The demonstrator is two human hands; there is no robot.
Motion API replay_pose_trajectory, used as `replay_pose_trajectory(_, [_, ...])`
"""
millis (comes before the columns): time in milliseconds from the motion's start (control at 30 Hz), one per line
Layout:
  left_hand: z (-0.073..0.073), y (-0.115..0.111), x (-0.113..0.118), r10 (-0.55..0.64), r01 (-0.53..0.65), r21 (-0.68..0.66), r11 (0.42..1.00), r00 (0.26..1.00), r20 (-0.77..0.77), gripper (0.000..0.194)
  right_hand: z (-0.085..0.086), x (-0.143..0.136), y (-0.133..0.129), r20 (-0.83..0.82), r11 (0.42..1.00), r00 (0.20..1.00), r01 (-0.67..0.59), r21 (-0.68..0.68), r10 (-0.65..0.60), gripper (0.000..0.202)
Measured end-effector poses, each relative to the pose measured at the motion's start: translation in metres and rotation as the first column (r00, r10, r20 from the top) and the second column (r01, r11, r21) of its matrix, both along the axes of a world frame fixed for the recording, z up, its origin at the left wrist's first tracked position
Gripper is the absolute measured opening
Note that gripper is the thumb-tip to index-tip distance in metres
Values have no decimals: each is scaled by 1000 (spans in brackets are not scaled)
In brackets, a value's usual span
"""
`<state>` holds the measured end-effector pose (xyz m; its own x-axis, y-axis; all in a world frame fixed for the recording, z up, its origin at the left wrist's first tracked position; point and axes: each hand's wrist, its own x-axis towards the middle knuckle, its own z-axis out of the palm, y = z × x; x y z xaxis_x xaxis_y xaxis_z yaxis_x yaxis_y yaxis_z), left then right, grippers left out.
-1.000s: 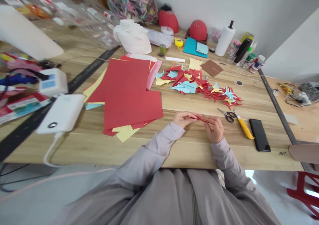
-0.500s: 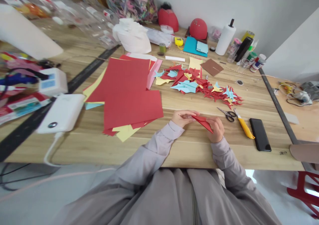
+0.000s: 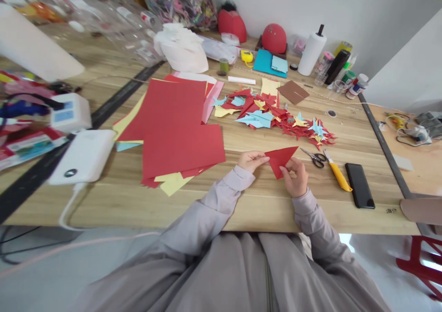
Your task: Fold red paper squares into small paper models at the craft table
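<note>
A folded triangle of red paper (image 3: 280,160) is held between my two hands, just above the table near its front edge. My left hand (image 3: 253,160) pinches its left corner between thumb and fingers. On the lower right side, my right hand (image 3: 296,177) grips the paper, thumb toward me. Left of my hands lie large red paper sheets (image 3: 183,150) stacked over yellow, pink and blue ones. Beyond the hands is a heap of folded paper pieces (image 3: 286,120) in red, yellow and light blue.
Black scissors (image 3: 316,158), a yellow utility knife (image 3: 340,176) and a black phone (image 3: 359,185) lie right of my hands. A white power bank (image 3: 84,157) with a cable sits at left. Bottles, a tape measure (image 3: 247,56) and red domed objects (image 3: 274,38) stand along the back.
The red paper has turned from a narrow, edge-on shape to show its broad triangular face. My right hand has shifted its hold, its thumb now visible on the paper.
</note>
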<state>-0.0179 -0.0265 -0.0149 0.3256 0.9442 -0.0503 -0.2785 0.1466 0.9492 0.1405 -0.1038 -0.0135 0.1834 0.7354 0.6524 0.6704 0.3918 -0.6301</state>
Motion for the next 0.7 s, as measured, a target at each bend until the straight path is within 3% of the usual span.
replay_pose_trajectory(100, [-3,1,2,11,-9,-46,999,999,41,38,-1,-3,1,-177,991,981,-92,-93,75,40])
replay_pose_trajectory(200, [-6,2,4,98,-94,-67,993,994,52,41,-5,-5,3,-297,973,946,-182,-145,133,42])
replay_pose_trajectory(367, [-6,5,1,194,-195,-27,981,981,-30,38,-7,-6,4,-348,951,920,-254,-176,181,44])
replay_pose_trajectory(467, [-2,5,-2,166,-167,-48,985,986,-35,36,-5,-6,4,-363,949,914,-260,-176,183,45])
replay_pose_trajectory(700, [7,2,0,76,-39,-213,976,982,171,44,-1,-8,6,-447,937,868,-314,-155,217,47])
